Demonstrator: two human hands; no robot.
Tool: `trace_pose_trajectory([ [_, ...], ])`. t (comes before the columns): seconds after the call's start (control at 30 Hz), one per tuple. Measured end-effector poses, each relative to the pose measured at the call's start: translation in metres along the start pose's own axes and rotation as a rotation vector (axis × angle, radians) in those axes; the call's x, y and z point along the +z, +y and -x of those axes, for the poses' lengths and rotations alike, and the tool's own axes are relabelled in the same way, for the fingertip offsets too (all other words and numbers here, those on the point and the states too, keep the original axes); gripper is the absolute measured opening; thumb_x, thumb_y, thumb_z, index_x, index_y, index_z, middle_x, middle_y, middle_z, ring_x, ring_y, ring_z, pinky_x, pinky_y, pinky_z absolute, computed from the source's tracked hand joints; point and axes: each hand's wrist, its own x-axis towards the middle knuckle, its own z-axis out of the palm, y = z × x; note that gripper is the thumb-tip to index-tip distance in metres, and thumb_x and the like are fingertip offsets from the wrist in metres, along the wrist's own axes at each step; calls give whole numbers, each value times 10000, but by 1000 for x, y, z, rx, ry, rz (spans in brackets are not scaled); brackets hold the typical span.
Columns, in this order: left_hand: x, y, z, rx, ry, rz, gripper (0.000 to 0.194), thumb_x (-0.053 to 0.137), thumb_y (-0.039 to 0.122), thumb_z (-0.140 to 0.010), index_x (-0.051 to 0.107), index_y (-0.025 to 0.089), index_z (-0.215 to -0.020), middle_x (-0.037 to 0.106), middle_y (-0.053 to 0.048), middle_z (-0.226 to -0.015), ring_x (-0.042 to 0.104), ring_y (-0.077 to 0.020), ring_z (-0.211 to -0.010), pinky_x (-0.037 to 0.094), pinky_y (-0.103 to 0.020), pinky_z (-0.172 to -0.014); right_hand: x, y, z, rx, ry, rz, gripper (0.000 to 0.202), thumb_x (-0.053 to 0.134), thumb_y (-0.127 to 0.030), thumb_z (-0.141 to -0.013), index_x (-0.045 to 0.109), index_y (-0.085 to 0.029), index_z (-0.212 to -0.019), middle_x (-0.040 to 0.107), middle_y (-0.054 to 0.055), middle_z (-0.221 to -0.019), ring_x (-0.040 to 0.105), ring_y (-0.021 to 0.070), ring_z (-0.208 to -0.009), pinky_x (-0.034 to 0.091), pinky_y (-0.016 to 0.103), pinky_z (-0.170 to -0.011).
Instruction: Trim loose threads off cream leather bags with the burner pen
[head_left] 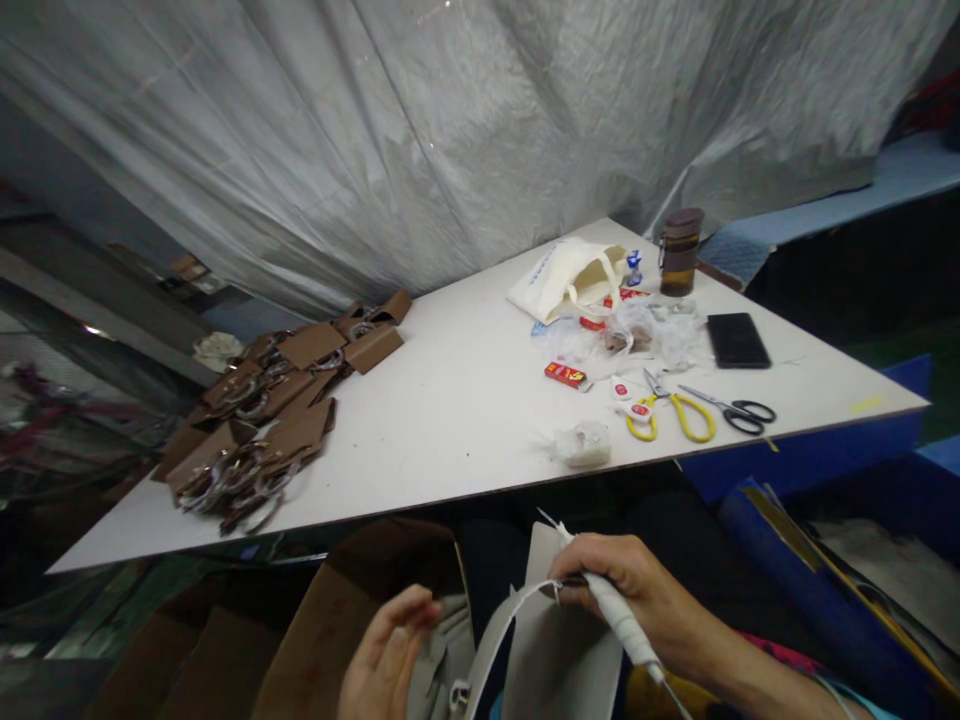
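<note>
My right hand (630, 585) is closed around a thin tool with a white-wrapped handle (621, 620); a slim metal tip shows above the fingers and a thin metal end below. The same fingers also pinch the end of a pale grey strap (495, 635), where a small metal fitting shows. Behind the strap, a light grey bag-like piece (559, 655) stands in front of my lap. To the left, my left hand (390, 650) is raised with its fingers stretched out and nothing visible in it. It sits apart from the strap, over an open cardboard box (360, 580) holding grey pieces.
On the white table (442, 410) lie yellow-handled scissors (671, 410), black-handled scissors (735, 408), a phone (737, 340), a cloth bag (562, 275) and plastic bags. A brown bottle (680, 252) stands behind. Brown bag-like pieces (285, 390) are heaped left. Blue bins (832, 590) stand right.
</note>
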Motion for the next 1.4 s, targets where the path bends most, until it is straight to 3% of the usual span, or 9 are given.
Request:
trace_pose_trajectory([
  [0.1,33,37,-6,166,-389,-113,779,883,692,-599,793,159,-1159,730,-188,-1276,679,-402,-1176,539,-444,-1059,10,7,4,49,90,3,162,677,-305,-960,739,-185,-871,688,-9,-741,608,124,-652,452,199,-616],
  [0.17,61,57,-10,159,-673,-274,833,863,696,-620,770,153,-1245,671,-198,-1373,655,-424,-1203,512,-469,-1075,16,11,5,57,141,15,174,674,-323,-965,738,-188,-876,662,-20,-714,588,118,-626,441,196,-596],
  [0.27,98,71,-17,208,-967,-446,686,800,582,-742,744,184,-1298,678,-154,-1352,641,-391,-1208,476,-457,-1088,20,16,7,52,177,6,194,662,-351,-980,751,-196,-904,703,-7,-765,627,131,-670,470,199,-634],
  [0.33,117,67,-20,215,-1043,-519,496,769,421,-784,773,203,-1229,735,-114,-1227,659,-350,-1158,485,-413,-1048,20,20,7,68,215,-2,214,654,-374,-987,762,-201,-922,731,3,-793,649,138,-686,483,201,-643],
  [0.47,142,37,-16,178,-885,-530,317,729,179,-743,797,204,-1052,760,-57,-1008,689,-266,-973,510,-324,-881,14,32,8,154,318,2,249,675,-429,-970,779,-203,-960,724,-9,-710,638,129,-605,476,189,-579],
  [0.63,157,7,-8,222,-639,-432,197,755,157,-730,802,203,-916,728,-47,-929,675,-236,-908,510,-298,-831,6,37,4,216,367,7,323,728,-503,-919,778,-186,-887,688,-19,-635,592,117,-534,465,178,-516],
  [0.87,159,2,-20,205,-656,-325,193,686,308,-901,846,221,-965,768,-78,-995,690,-258,-973,521,-321,-888,-2,52,7,250,451,87,302,674,-527,-961,745,-240,-1023,779,10,-802,720,171,-649,574,201,-584],
  [1.07,168,-15,-28,135,-599,-388,194,684,362,-870,759,188,-829,717,-50,-809,649,-228,-796,497,-292,-747,-36,73,22,202,636,306,356,552,-520,-1025,682,-310,-1282,821,37,-1036,787,237,-970,642,279,-848],
  [1.4,174,-46,-37,171,-611,-462,122,659,324,-899,700,221,-850,673,-29,-797,615,-214,-764,465,-281,-716,-67,79,-5,353,725,336,352,556,-546,-1017,707,-240,-1104,751,29,-843,738,205,-784,611,256,-707],
])
